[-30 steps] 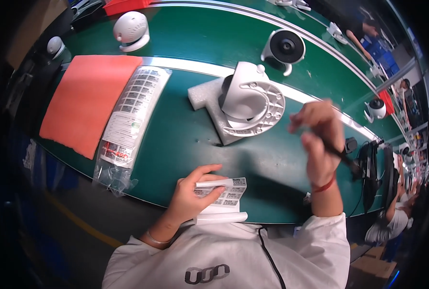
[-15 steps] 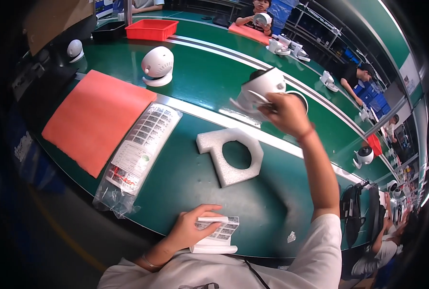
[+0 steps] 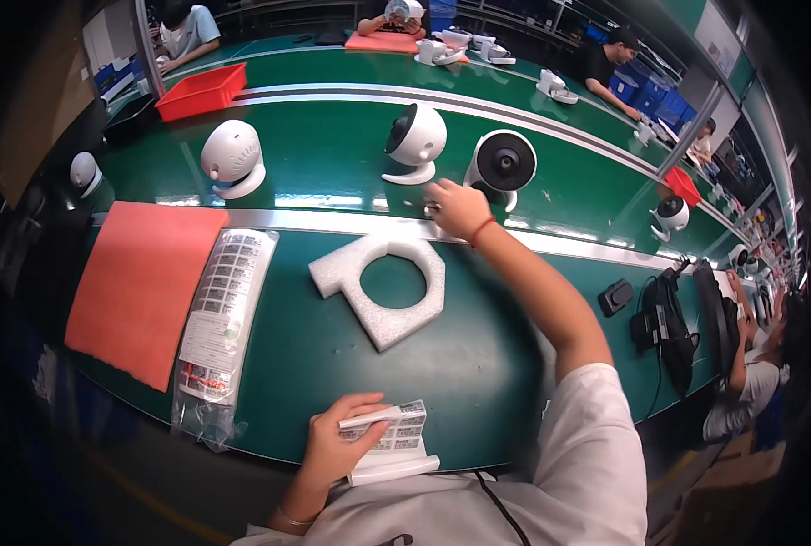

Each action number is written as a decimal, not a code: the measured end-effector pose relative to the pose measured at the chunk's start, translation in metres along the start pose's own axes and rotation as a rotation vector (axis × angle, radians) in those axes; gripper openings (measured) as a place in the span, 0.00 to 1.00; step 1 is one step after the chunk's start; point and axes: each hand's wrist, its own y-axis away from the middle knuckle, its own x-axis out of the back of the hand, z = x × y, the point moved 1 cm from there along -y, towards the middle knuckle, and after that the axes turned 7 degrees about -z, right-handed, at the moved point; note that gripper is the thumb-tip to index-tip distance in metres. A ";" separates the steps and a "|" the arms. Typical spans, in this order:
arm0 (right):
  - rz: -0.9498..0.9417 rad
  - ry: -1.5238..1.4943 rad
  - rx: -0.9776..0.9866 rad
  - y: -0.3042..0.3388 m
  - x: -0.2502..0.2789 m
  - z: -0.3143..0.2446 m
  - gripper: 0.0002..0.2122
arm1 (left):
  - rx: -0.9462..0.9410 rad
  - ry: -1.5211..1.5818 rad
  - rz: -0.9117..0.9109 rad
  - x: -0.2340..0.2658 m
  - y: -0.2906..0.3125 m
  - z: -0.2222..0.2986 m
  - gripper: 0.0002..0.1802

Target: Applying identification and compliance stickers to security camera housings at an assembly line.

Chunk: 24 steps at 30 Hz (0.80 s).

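My left hand is closed on a sheet of printed labels at the near table edge; the sheet's lower end curls into a roll. My right hand reaches out over the metal rail, its fingers loosely apart and holding nothing I can see. Just beyond its fingertips a white ball-shaped camera stands upright on its curved foot on the green belt. To its right another white camera shows its black front and lens. A white foam piece with a round hole lies flat between my hands.
Farther left on the belt stands another white camera. An orange mat and a bagged stack of labels lie at left. A red tray stands behind. Black adapters and cables lie at right. Co-workers sit across the belt.
My right hand has let go of the white camera, which now stands on the belt, and has drawn back slightly. My left hand keeps the labels. The whole view has turned right.
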 end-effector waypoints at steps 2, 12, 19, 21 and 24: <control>0.054 0.002 0.090 0.037 0.017 0.030 0.06 | 0.004 -0.004 -0.022 -0.002 -0.002 0.001 0.19; -0.324 0.424 -0.069 0.088 0.023 0.172 0.28 | 0.005 -0.023 0.032 0.002 -0.001 0.000 0.17; -0.295 0.389 -0.047 0.085 0.021 0.186 0.11 | -0.003 -0.099 0.034 0.001 0.003 -0.001 0.17; -0.230 0.323 -0.015 0.094 0.027 0.182 0.11 | 0.001 -0.082 0.040 0.000 0.003 -0.002 0.17; 0.029 0.230 0.061 0.109 0.048 0.161 0.09 | 0.003 -0.076 0.036 0.001 0.002 -0.004 0.17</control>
